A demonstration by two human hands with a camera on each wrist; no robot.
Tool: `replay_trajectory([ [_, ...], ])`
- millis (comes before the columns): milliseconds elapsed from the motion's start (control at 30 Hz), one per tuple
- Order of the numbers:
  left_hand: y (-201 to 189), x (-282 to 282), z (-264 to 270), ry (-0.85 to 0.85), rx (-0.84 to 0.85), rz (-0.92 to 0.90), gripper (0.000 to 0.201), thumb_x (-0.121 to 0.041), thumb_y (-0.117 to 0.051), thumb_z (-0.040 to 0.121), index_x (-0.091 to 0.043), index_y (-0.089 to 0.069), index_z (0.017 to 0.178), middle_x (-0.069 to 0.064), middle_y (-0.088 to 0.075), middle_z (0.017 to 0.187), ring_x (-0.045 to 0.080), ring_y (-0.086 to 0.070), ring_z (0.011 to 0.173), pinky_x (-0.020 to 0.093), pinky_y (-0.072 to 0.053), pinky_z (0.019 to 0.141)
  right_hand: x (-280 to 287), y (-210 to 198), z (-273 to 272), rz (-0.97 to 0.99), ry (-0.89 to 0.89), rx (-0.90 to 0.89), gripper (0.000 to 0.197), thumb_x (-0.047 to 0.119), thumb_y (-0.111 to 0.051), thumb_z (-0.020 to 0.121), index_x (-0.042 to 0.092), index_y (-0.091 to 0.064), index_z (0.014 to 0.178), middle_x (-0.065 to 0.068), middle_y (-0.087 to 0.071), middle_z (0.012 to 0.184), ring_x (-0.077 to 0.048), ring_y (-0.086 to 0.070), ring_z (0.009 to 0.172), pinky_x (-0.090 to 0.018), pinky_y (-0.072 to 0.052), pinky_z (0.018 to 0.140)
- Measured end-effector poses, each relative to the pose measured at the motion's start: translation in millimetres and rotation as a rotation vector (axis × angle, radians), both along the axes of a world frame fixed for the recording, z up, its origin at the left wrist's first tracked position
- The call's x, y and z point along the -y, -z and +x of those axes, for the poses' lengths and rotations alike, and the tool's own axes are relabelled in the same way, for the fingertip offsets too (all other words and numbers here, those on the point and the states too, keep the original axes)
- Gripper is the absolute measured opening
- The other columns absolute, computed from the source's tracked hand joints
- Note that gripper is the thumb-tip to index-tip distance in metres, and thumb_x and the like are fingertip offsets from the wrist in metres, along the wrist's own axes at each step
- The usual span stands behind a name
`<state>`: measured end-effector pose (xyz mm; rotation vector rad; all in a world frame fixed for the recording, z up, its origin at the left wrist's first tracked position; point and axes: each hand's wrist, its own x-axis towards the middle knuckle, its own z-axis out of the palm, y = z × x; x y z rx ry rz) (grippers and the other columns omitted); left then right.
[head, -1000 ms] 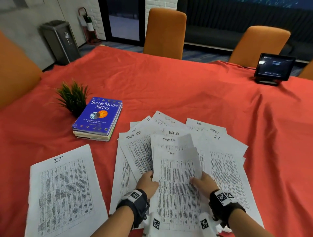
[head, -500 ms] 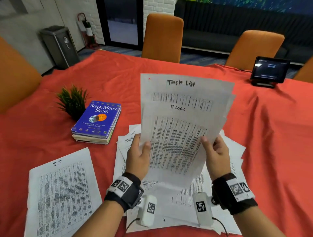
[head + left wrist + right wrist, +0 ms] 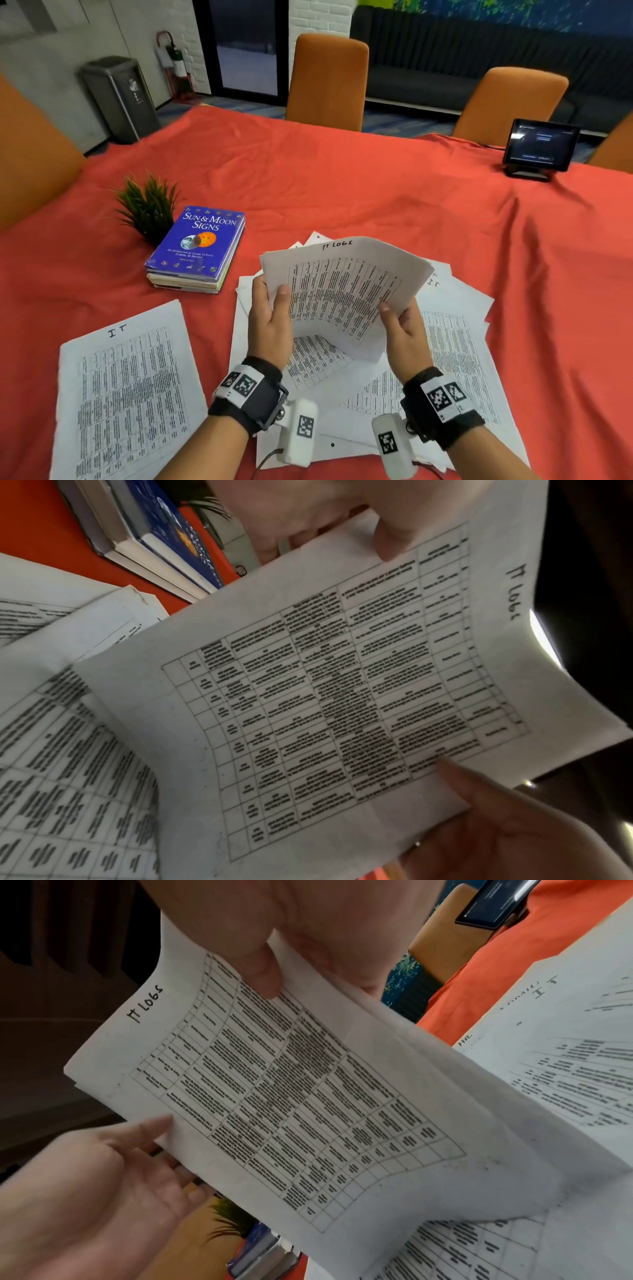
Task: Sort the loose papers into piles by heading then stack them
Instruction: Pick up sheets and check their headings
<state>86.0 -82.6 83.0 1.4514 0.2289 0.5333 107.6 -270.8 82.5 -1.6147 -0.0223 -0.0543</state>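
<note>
White printed sheet headed "IT LOGS" (image 3: 346, 284) held above fanned heap of loose white papers (image 3: 455, 346) — left hand (image 3: 270, 318) and right hand (image 3: 402, 325) both pinch its side edges. One "IT" sheet (image 3: 126, 387) laid apart at left on red tablecloth (image 3: 342, 178) — sorting barely begun, most unsorted, no stacking yet.

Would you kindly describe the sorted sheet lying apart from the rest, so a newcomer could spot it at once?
Start at the red-clothed table and find the blue book beside the small plant. Just nearer than the book lies the lone sheet. Unlike the overlapping loose papers to its right, it lies alone, headed "IT".
</note>
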Motion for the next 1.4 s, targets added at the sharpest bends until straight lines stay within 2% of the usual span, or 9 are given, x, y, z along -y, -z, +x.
replay_trajectory([
  [100,-7,-1,1,-0.021,0.033,-0.022,0.027,-0.014,-0.043,0.101,-0.02,-0.047,0.127,-0.025,-0.062,0.113,-0.018,-0.056,0.1,0.001,-0.04,0.087,-3,-4,3,0.022,0.002,-0.002,0.029,0.005,-0.045,0.099,0.015,-0.055,0.125,0.0,-0.067,0.117,-0.016,-0.062,0.112,-0.037,-0.05,0.096],
  [200,0,-5,2,-0.031,0.03,-0.024,0.018,-0.022,-0.043,0.096,-0.031,-0.05,0.11,-0.02,-0.067,0.106,-0.003,-0.061,0.102,0.011,-0.045,0.088,-6,-3,3,0.029,0.0,-0.006,0.029,0.004,-0.044,0.099,0.023,-0.056,0.118,0.002,-0.067,0.115,-0.016,-0.063,0.109,-0.035,-0.05,0.094],
  [433,4,-4,0,-0.023,-0.036,-0.039,0.023,-0.022,-0.043,0.099,-0.017,-0.049,0.12,-0.004,-0.063,0.118,-0.002,-0.059,0.107,0.013,-0.043,0.092,-8,7,3,0.027,0.024,-0.117,0.027,0.01,-0.045,0.099,0.026,-0.062,0.113,0.0,-0.07,0.113,-0.019,-0.065,0.106,-0.043,-0.052,0.094],
  [500,3,-12,-1,-0.042,-0.038,-0.012,0.037,-0.028,-0.042,0.096,-0.014,-0.047,0.129,-0.007,-0.062,0.124,0.004,-0.056,0.116,0.021,-0.041,0.099,-8,-3,8,0.045,0.036,-0.099,0.024,0.008,-0.046,0.098,0.021,-0.064,0.108,-0.002,-0.071,0.108,-0.022,-0.066,0.103,-0.042,-0.053,0.09],
  [600,5,-28,-10,-0.019,-0.089,0.114,0.015,-0.017,-0.04,0.102,-0.015,-0.052,0.112,-0.026,-0.061,0.095,-0.008,-0.056,0.091,0.019,-0.042,0.086,-11,-17,17,0.112,0.043,-0.096,0.022,0.008,-0.048,0.097,0.012,-0.065,0.111,-0.005,-0.071,0.109,-0.024,-0.067,0.101,-0.039,-0.054,0.085],
  [733,17,-55,-36,0.019,-0.22,0.19,0.027,-0.019,-0.04,0.102,-0.028,-0.049,0.126,-0.027,-0.055,0.1,-0.019,-0.054,0.093,0.0,-0.036,0.083,-27,-16,25,0.098,-0.024,-0.162,0.019,0.009,-0.051,0.096,0.01,-0.063,0.11,-0.009,-0.071,0.102,-0.027,-0.066,0.091,-0.039,-0.054,0.078],
  [1033,54,-199,-133,-0.325,-0.692,0.119,0.021,-0.02,-0.041,0.098,-0.019,-0.059,0.109,0.006,-0.066,0.105,0.027,-0.061,0.1,0.032,-0.045,0.081,-39,42,4,-0.1,-0.233,-0.437,0.023,0.012,-0.053,0.096,0.015,-0.058,0.119,-0.015,-0.069,0.106,-0.035,-0.067,0.095,-0.042,-0.054,0.076],
  [1233,94,-258,-179,-0.492,-0.959,0.066,0.017,-0.006,-0.04,0.094,-0.004,-0.056,0.099,0.015,-0.063,0.106,0.027,-0.056,0.092,0.032,-0.042,0.084,-18,74,-7,-0.213,-0.202,-0.523,0.024,0.009,-0.053,0.096,0.014,-0.06,0.118,-0.014,-0.07,0.102,-0.035,-0.066,0.093,-0.041,-0.054,0.075],
  [1400,130,-266,-181,-0.481,-1.146,0.123,0.029,-0.003,-0.037,0.092,0.004,-0.052,0.116,0.024,-0.056,0.125,0.037,-0.053,0.114,0.038,-0.04,0.098,-7,81,-11,-0.247,-0.17,-0.535,0.023,0.007,-0.053,0.096,0.012,-0.059,0.117,-0.015,-0.069,0.099,-0.035,-0.066,0.091,-0.043,-0.052,0.076],
])
